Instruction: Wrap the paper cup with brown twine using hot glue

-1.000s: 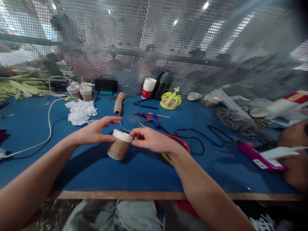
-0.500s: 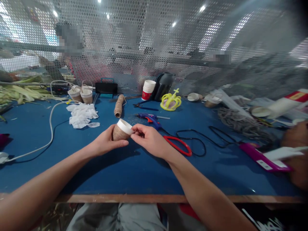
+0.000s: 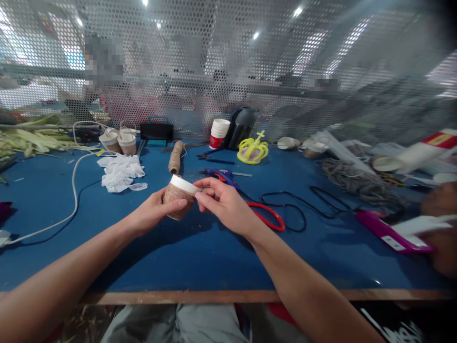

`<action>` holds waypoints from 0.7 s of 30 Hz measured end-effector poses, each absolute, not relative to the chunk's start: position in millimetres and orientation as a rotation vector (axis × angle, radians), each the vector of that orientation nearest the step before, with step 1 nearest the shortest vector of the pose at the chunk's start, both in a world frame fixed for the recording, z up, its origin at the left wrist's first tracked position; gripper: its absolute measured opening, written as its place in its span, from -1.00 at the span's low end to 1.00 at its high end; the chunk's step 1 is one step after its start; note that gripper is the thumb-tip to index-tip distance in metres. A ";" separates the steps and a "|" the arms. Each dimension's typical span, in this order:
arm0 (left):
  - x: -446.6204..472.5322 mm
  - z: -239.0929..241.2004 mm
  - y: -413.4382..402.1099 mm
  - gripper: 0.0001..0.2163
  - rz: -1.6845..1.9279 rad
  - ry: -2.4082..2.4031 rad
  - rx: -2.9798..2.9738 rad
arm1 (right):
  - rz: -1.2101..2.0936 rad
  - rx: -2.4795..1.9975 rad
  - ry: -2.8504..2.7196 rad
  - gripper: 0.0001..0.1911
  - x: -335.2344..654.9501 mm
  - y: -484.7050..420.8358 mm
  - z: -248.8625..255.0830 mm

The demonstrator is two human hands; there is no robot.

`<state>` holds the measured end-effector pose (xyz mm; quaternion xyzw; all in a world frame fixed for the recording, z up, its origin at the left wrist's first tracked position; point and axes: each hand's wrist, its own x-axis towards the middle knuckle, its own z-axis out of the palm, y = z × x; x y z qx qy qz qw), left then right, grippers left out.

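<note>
Holding twine-wrapped cup (image 3: 183, 196) in left hand (image 3: 156, 211); right hand (image 3: 224, 204) at its white rim (image 3: 183, 184), can't tell if grip's closed. Best: steady cup, snug twine (image 3: 172, 192).

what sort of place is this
Probably a craft workshop or handicraft room: a glue gun and a spool of twine lie on the blue worktable, and the left hand holds a cup partly wrapped in what looks like twine.
</note>
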<state>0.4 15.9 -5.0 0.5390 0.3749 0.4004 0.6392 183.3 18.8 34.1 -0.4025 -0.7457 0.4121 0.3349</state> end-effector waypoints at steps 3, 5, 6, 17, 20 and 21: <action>0.9 -5.0 16.5 -0.53 0.912 0.845 1.214 | 1.097 -1.046 -1.942 -0.79 183.1 17.7 34.5; 0.9 -4.8 16.5 -0.52 0.912 0.859 1.221 | 1.108 -1.041 -1.949 -0.79 183.2 17.2 34.4; 0.8 -4.6 16.3 -0.52 0.910 0.869 1.226 | 1.111 -1.040 -1.955 -0.79 183.4 17.1 34.1; 1.3 -2.9 14.6 -0.48 0.912 0.964 1.330 | 1.139 -1.034 -2.014 -0.89 182.1 17.0 31.0; 3.1 -0.6 13.5 -0.43 0.942 1.058 1.342 | 1.139 -1.058 -2.022 -0.88 179.1 14.9 30.9; 3.7 0.1 13.1 -0.42 0.947 1.092 1.344 | 1.140 -1.066 -2.026 -0.87 178.3 14.5 30.6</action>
